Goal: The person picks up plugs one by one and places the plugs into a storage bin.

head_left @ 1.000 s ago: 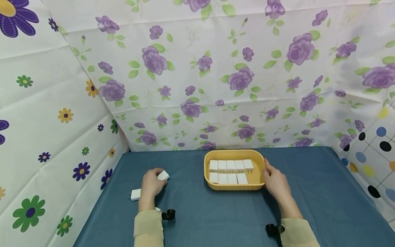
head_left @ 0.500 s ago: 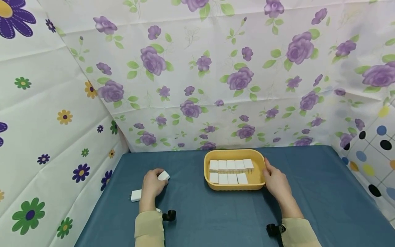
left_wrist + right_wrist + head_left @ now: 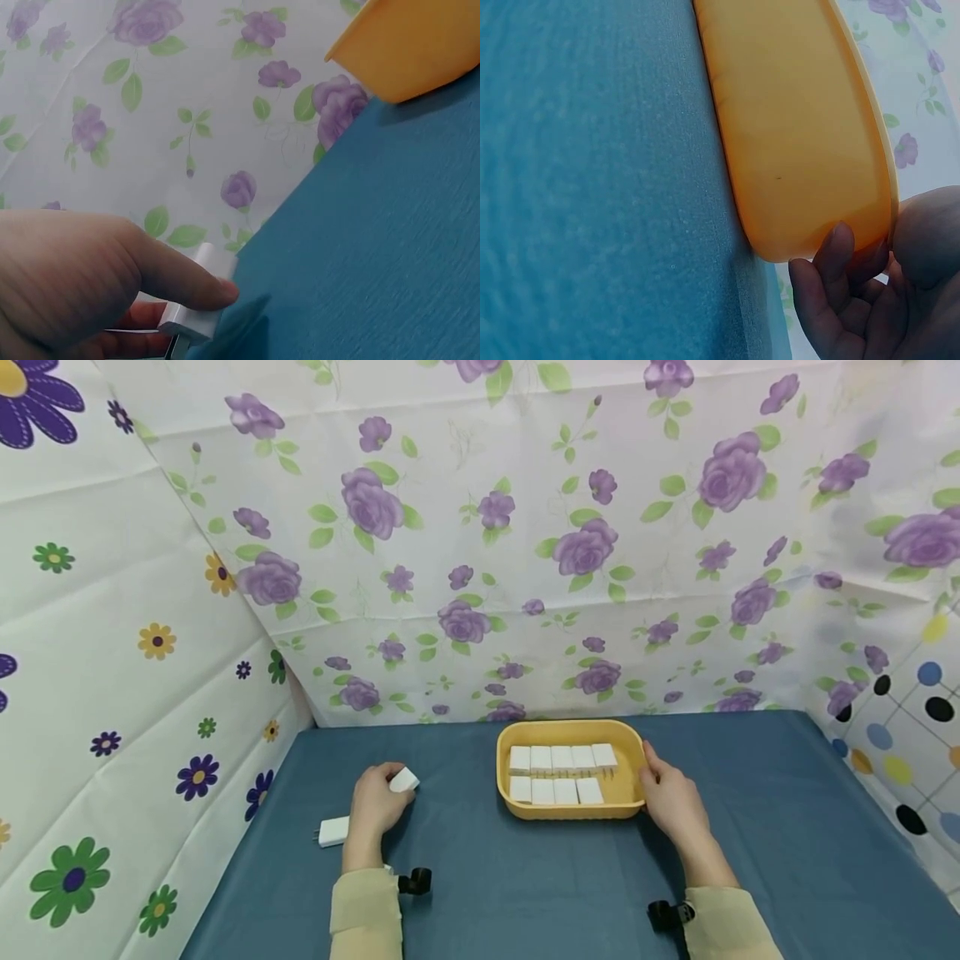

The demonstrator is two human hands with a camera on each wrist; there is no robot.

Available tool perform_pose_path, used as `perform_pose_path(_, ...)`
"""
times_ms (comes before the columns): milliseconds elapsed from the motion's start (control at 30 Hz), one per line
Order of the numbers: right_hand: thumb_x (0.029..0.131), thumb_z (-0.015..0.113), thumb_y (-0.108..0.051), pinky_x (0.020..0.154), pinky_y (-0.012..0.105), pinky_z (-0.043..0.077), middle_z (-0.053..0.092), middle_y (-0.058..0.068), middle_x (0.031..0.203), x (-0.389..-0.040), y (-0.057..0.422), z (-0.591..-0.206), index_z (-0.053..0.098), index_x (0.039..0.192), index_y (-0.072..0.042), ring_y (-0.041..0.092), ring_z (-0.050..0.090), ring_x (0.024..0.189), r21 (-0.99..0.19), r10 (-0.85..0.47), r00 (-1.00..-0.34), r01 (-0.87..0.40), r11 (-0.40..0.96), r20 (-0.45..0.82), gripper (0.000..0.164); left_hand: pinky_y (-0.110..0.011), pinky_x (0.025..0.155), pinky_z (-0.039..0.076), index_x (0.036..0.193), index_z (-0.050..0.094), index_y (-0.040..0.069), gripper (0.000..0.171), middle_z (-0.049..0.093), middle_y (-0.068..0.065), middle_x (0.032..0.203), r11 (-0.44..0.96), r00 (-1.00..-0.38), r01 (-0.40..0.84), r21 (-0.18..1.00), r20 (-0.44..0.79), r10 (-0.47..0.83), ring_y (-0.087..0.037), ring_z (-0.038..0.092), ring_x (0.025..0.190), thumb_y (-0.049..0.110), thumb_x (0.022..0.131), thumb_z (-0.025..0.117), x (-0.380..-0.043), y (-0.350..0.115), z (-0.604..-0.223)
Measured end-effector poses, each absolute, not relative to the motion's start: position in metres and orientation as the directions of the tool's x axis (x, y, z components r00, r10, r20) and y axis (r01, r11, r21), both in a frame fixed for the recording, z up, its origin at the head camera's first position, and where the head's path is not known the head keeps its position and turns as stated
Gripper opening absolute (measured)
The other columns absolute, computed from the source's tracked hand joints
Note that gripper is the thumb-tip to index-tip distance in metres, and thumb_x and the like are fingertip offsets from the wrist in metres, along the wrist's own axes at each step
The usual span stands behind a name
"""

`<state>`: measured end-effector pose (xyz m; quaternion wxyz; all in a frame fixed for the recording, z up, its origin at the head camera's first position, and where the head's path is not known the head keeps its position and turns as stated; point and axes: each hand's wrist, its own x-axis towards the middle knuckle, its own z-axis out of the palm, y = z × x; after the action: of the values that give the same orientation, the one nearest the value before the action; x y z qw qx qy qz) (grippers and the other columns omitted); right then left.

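Observation:
My left hand (image 3: pixel 377 803) pinches a white plug charger (image 3: pixel 404 780) between thumb and fingers, over the left part of the table. In the left wrist view the charger (image 3: pixel 204 289) sits under the thumb, with metal showing at its lower end. Another white charger (image 3: pixel 333 832) lies beside that hand, its prongs pointing left. A small white bit of something shows by the left cuff, mostly hidden. My right hand (image 3: pixel 675 802) grips the right end of a yellow tray (image 3: pixel 622 789), thumb at the rim and fingers against the outer wall. White chargers (image 3: pixel 562 758) stand in two rows inside the tray.
A blue cloth (image 3: pixel 465 877) covers the table. Behind it hangs a flowered sheet (image 3: pixel 450 568), with other patterned sheets at the left and right. Black wrist cameras (image 3: pixel 416 882) are strapped near both cuffs.
My left hand has shifted slightly to the right with the charger in its grip. The right hand and the tray have stayed in place.

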<state>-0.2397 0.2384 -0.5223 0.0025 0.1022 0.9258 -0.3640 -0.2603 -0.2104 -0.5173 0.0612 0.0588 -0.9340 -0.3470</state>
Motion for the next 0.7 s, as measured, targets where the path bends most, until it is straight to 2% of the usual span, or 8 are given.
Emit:
perform_pose_path(233, 0.107, 0.034, -0.039, 0.055, 0.035, 0.045, 0.062, 0.021, 0.125, -0.242, 0.239, -0.522, 0.017, 0.159, -0.032, 0.02, 0.057, 0.06, -0.67, 0.182, -0.98, 0.191, 0.718, -0.085, 0.055, -0.049, 0.086, 0.047, 0.129, 0.065, 0.004, 0.048, 0.061, -0.016, 0.114, 0.737, -0.988, -0.034, 0.675, 0.087, -0.125, -0.031, 0.058, 0.099, 0.021, 0.086, 0.077, -0.26, -0.197, -0.513)
perform_pose_path(567, 0.107, 0.034, -0.038, 0.056, 0.035, 0.046, 0.055, 0.024, 0.138, -0.243, 0.239, -0.521, 0.017, 0.159, -0.03, 0.02, 0.058, 0.061, -0.67, 0.173, -0.981, 0.186, 0.719, -0.087, 0.056, -0.046, 0.081, 0.049, 0.131, 0.064, 0.006, 0.049, 0.062, -0.013, 0.112, 0.719, -0.988, 0.03, 0.695, 0.13, -0.085, -0.027, 0.059, 0.095, 0.024, 0.087, 0.077, -0.259, -0.173, -0.503)
perform_pose_path(700, 0.107, 0.034, -0.038, 0.056, 0.034, 0.046, 0.056, 0.023, 0.136, -0.242, 0.239, -0.521, 0.017, 0.159, -0.031, 0.02, 0.058, 0.061, -0.666, 0.173, -0.981, 0.19, 0.721, -0.092, 0.056, -0.043, 0.077, 0.05, 0.132, 0.064, 0.007, 0.05, 0.062, -0.01, 0.109, 0.695, -0.986, 0.089, 0.714, 0.161, -0.039, -0.023, 0.059, 0.089, 0.024, 0.087, 0.077, -0.257, -0.158, -0.495)
